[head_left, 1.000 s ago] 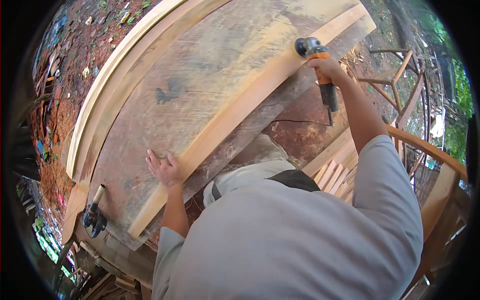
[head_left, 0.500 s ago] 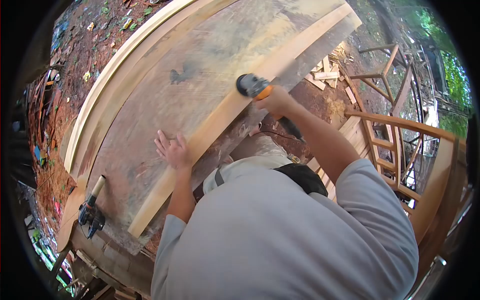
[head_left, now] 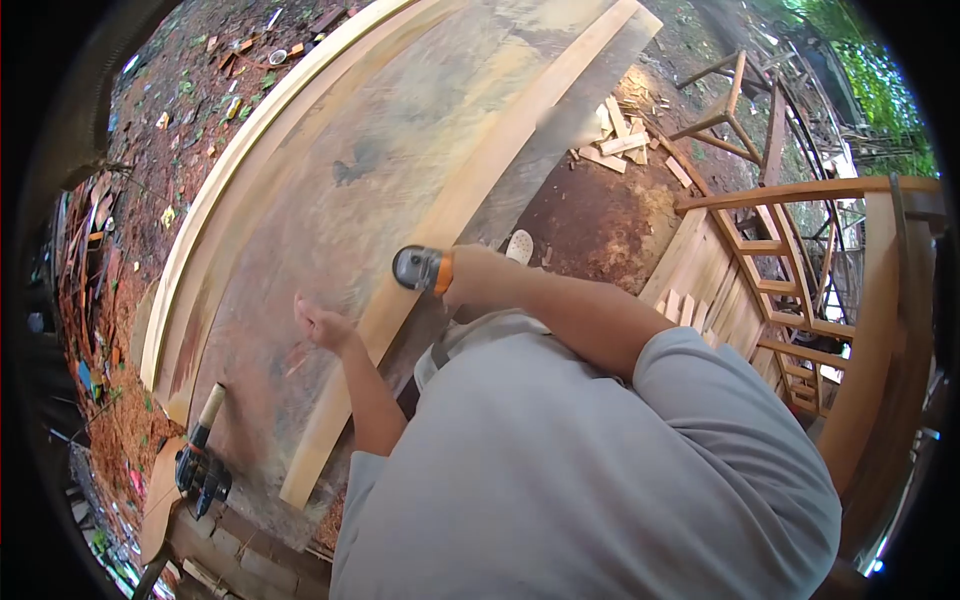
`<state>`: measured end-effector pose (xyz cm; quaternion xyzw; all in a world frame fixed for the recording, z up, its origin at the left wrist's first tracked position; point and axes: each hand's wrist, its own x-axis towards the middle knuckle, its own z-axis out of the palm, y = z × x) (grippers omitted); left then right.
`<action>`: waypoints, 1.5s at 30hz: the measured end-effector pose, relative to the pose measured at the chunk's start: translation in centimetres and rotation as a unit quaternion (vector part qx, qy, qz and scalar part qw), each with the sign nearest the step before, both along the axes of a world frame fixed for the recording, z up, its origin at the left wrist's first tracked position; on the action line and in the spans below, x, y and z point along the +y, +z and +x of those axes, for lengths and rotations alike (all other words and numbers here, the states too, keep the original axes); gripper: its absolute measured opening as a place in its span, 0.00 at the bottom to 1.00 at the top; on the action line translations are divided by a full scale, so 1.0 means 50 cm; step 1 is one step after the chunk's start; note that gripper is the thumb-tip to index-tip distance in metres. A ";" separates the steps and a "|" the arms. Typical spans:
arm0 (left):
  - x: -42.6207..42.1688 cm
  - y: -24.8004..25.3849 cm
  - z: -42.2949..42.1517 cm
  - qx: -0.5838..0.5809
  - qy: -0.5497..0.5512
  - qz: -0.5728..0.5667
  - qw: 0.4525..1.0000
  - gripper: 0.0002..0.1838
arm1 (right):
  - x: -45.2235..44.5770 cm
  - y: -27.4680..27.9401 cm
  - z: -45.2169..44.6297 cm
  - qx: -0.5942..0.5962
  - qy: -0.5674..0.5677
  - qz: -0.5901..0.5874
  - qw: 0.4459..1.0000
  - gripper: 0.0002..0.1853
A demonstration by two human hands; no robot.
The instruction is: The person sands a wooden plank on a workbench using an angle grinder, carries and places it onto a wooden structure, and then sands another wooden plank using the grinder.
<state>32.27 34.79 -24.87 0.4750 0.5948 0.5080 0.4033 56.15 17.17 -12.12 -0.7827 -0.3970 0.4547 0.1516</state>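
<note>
My right hand is wrapped round an orange and grey power sander. The tool's round head is over the lower half of a long pale board, which lies slantwise on a worn, stained table. To the left of the board, my left hand is over the table top, blurred by motion. Its fingers are smeared, so whether it is open or closed is unclear.
A black blower with a pale nozzle sits at the table's lower left. Curved boards line the far left edge. Offcuts lie on the ground beyond, and wooden frames stand at the right.
The sander has travelled down the board toward me in my right hand. My left hand, earlier spread flat beside the board, has shifted and its fingers are now blurred. The view has turned.
</note>
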 end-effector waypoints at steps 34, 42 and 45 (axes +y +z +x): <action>-0.192 0.071 0.583 0.544 -0.461 0.102 0.694 0.26 | 0.001 -0.064 1.255 -0.003 -0.369 -0.038 0.929 0.11; -0.168 0.121 0.536 0.404 -0.484 0.088 0.771 0.21 | -0.021 -0.058 0.855 -0.044 -0.156 -0.010 0.987 0.15; -0.166 0.097 0.394 0.357 -0.465 0.065 0.808 0.18 | -0.020 -0.009 0.702 0.006 -0.239 -0.058 0.969 0.19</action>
